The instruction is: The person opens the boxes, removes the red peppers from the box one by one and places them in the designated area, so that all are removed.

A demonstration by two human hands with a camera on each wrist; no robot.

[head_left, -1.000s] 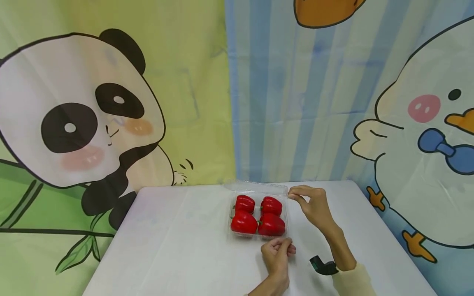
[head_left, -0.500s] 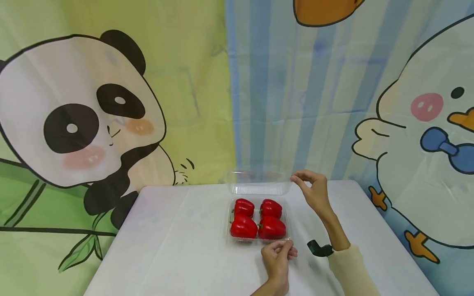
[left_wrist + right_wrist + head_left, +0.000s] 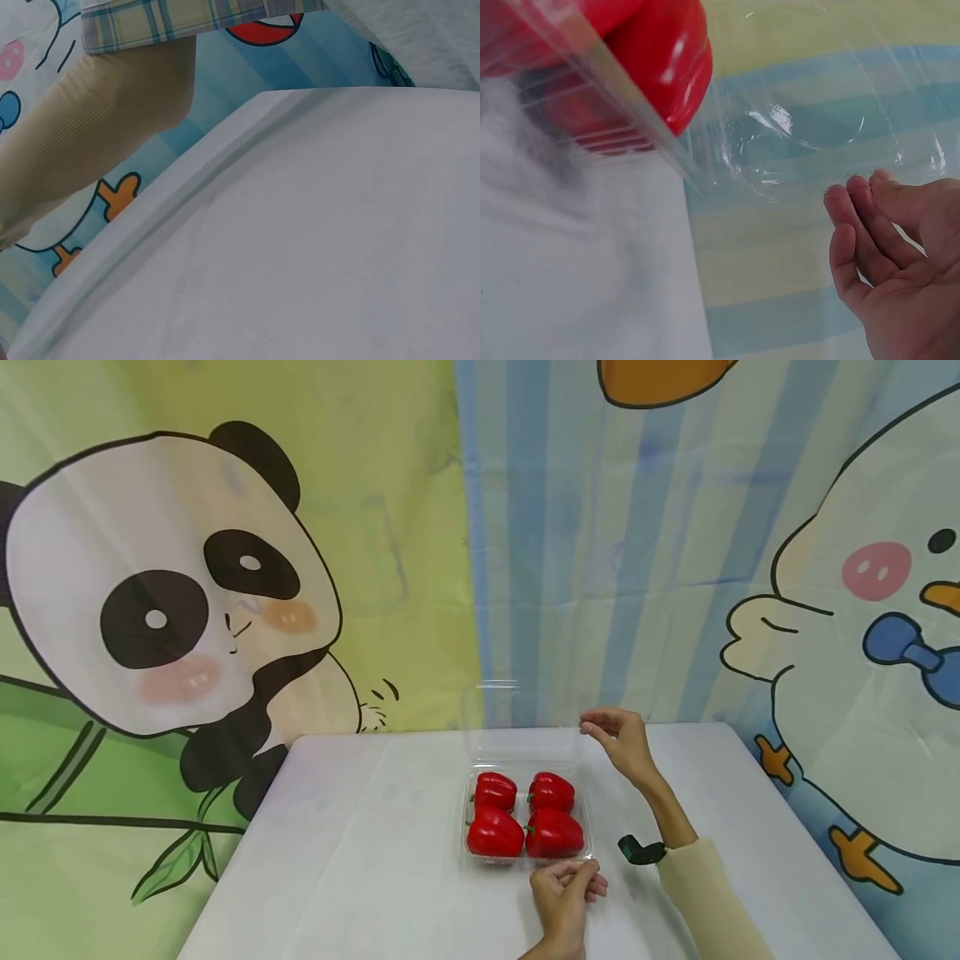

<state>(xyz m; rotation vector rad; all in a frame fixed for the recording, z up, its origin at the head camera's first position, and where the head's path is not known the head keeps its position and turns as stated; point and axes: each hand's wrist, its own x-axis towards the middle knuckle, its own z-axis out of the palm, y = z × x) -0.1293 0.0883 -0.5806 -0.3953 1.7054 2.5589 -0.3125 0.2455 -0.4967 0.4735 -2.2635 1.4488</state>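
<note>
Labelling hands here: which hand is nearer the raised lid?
The right hand, at the right edge of the clear lid; the left hand is at the near edge of the tray.

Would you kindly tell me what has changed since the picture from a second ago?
The right hand, its fingertips at the side edge of the clear lid, has moved higher. The lid has swung with it, from a thin strip to a taller panel reaching up against the curtain. The left hand stays at the near right corner of the clear container, and the four red peppers remain inside.
</note>
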